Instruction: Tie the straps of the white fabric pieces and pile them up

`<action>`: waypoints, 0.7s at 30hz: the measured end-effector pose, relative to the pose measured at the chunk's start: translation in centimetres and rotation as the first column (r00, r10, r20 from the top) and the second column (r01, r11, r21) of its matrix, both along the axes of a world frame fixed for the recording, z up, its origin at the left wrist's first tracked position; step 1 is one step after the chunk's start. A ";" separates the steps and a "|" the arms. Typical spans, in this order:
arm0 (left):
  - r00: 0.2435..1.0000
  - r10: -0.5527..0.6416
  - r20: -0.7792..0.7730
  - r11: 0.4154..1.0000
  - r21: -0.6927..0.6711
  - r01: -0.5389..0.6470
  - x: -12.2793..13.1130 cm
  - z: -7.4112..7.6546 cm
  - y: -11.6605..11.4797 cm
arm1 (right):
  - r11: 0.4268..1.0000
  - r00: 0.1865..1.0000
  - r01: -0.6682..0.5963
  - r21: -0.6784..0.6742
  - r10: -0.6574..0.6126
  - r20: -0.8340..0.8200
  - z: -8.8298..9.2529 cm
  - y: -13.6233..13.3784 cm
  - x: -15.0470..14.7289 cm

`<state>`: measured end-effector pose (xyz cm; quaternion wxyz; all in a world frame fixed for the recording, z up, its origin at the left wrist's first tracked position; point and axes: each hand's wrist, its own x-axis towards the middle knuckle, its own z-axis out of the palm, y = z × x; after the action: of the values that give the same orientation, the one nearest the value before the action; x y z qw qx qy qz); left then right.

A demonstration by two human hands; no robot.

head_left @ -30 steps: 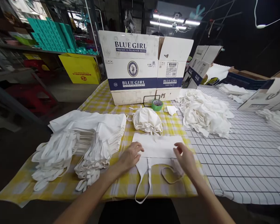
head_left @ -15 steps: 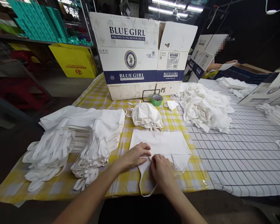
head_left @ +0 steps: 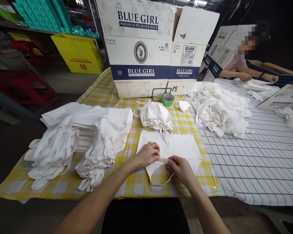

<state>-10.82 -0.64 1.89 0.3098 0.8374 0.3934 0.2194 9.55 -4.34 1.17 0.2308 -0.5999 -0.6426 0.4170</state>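
Observation:
A white strappy top (head_left: 175, 144) lies flat in front of me, its thin shoulder strap looped toward the table's front edge. With fingers curled, my left hand (head_left: 147, 155) pinches the top's neckline edge near the middle. My right hand (head_left: 182, 167) grips the same edge a little to the right, so a short piece stretches between both hands. Just beyond the top sits a rounded bundle of white cloth (head_left: 156, 115) with thin straps. To the left is a thick stack of similar white tops (head_left: 100, 117), their straps hanging toward me.
A large white-and-blue beer carton (head_left: 141, 53) stands at the back, with a roll of green tape (head_left: 167, 99) before it. A heap of white cloth pieces (head_left: 219, 109) lies right on the checked cloth. Farther back, a co-worker's hands (head_left: 244, 77) touch white fabric.
My right hand has moved slightly right and now pinches the neckline edge, which is drawn out between my hands. The strap loop has shifted. The co-worker's hands have lowered to the fabric.

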 end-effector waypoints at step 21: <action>0.998 0.062 0.005 0.984 -0.168 -0.060 1.2 0.3 -0.2 | 0.999 0.999 0.040 -0.010 -0.040 -0.008 0.4 0.3 -0.8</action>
<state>-9.64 -0.86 2.15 0.3745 0.7946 0.4344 0.1993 8.79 -4.09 1.54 0.2388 -0.6121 -0.6273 0.4180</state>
